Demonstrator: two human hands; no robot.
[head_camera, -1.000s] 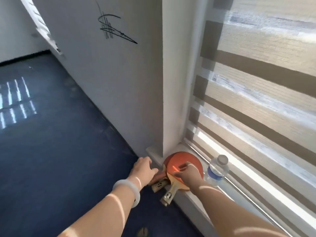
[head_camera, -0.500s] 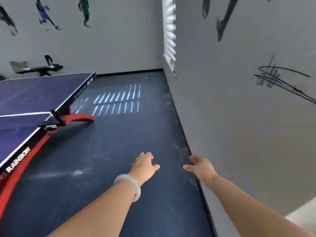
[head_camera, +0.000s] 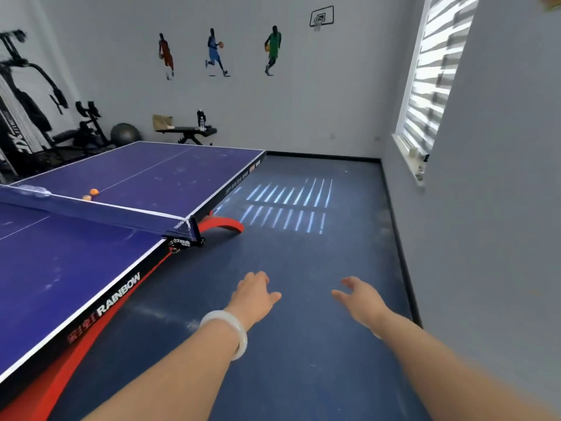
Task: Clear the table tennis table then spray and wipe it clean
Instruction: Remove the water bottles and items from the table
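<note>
The blue table tennis table [head_camera: 69, 262] fills the left side, with its net [head_camera: 91, 211] stretched across. Two orange balls [head_camera: 91, 194] lie on the far half just behind the net, and something clear and blurred [head_camera: 32, 189] sits at the net's far left. My left hand [head_camera: 253, 296], with a white bangle on its wrist, is held out over the floor to the right of the table, fingers relaxed and holding nothing. My right hand [head_camera: 359, 299] hangs beside it, also relaxed and holding nothing.
Dark blue floor [head_camera: 303, 268] runs between the table and the right wall. A window with striped blinds [head_camera: 431, 74] is in that wall. At the back stand a black bench [head_camera: 188, 132] with a bottle [head_camera: 201, 118], a grey exercise ball [head_camera: 124, 134] and gym equipment [head_camera: 27, 110].
A second ago both hands were on the paddles on the windowsill. They let go, and my view has swung left to the table and the room.
</note>
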